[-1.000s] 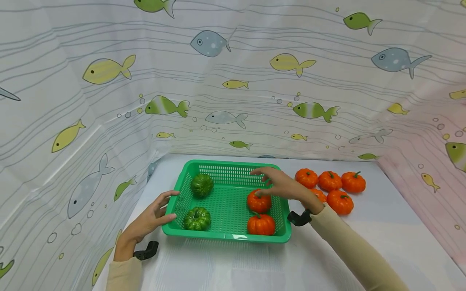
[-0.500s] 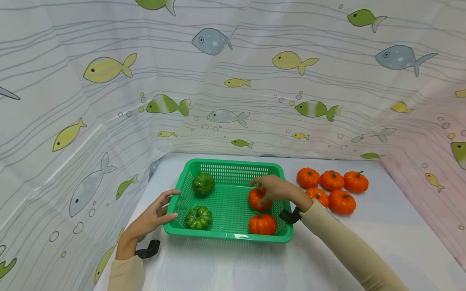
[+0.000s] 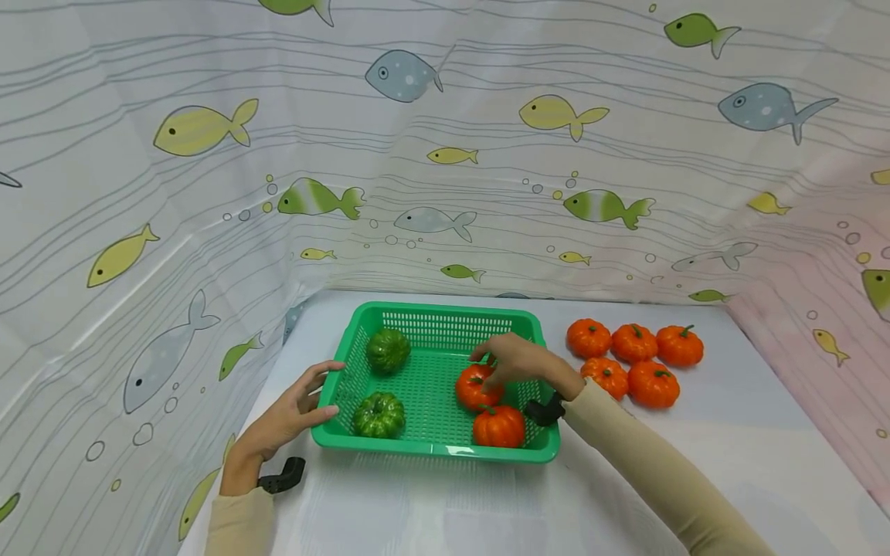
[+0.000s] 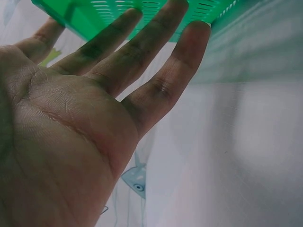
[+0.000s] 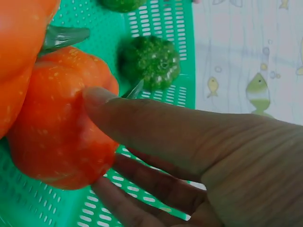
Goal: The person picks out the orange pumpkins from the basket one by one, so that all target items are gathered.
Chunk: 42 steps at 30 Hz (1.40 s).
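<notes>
My right hand (image 3: 521, 359) reaches into the green plastic basket (image 3: 431, 448) and grips a small orange pumpkin (image 3: 469, 394). In the right wrist view the thumb presses on this pumpkin (image 5: 57, 123), with the fingers round its far side. Just in front of it a second orange pumpkin (image 3: 499, 428) lies in the basket's right part, its green stem showing. Two green pumpkins, one nearer (image 3: 378, 417) and one farther (image 3: 388, 351), lie on the left side. My left hand (image 3: 295, 405) rests at the basket's left rim, and its fingers (image 4: 163, 90) are loosely extended, holding nothing.
To the right of the basket, several orange pumpkins (image 3: 653, 384) are grouped on the white table (image 3: 730, 455). A fish-patterned curtain (image 3: 445, 185) rises behind the table and along both sides.
My right hand has lowered onto the rear orange pumpkin, and that pumpkin has shifted left and slightly nearer inside the basket. The left hand has stayed at the rim.
</notes>
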Tool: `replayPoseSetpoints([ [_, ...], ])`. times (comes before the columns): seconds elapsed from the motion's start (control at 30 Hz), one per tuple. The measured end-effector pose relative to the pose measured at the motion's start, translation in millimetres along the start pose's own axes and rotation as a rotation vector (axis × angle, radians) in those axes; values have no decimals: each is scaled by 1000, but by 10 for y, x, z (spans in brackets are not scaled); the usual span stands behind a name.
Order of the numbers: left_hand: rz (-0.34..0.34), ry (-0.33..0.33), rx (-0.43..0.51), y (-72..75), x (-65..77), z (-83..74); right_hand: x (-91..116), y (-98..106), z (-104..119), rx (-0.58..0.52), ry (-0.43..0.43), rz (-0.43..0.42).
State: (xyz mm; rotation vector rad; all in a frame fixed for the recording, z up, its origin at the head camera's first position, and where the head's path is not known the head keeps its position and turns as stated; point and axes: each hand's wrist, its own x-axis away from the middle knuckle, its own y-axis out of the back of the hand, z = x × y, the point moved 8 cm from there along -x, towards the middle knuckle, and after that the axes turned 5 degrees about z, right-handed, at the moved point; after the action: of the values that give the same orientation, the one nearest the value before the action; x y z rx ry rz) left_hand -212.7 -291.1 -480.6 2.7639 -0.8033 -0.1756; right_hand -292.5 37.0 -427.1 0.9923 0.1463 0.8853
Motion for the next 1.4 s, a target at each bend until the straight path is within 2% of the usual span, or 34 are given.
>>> replayPoseSetpoints([
  [0.33, 2, -10, 4, -35, -50, -33, -59, -72, 19, -10, 57, 20],
  [0.53, -6, 3, -4, -20, -34, -29, -91, -124, -66, -79, 38, 70],
  [0.7, -12, 16, -2, -11, -16, -15, -108, -167, -43, -80, 80, 108],
  [0.9, -12, 12, -2, -9, -4, -15, -124, -235, -52, -91, 44, 166],
  [1.13, -7, -1, 1, -10, 1, -19, -147, -261, -47, -122, 22, 146],
  [1.4, -9, -10, -1, -3, 12, -21, -211, -198, 33, -37, 99, 38],
])
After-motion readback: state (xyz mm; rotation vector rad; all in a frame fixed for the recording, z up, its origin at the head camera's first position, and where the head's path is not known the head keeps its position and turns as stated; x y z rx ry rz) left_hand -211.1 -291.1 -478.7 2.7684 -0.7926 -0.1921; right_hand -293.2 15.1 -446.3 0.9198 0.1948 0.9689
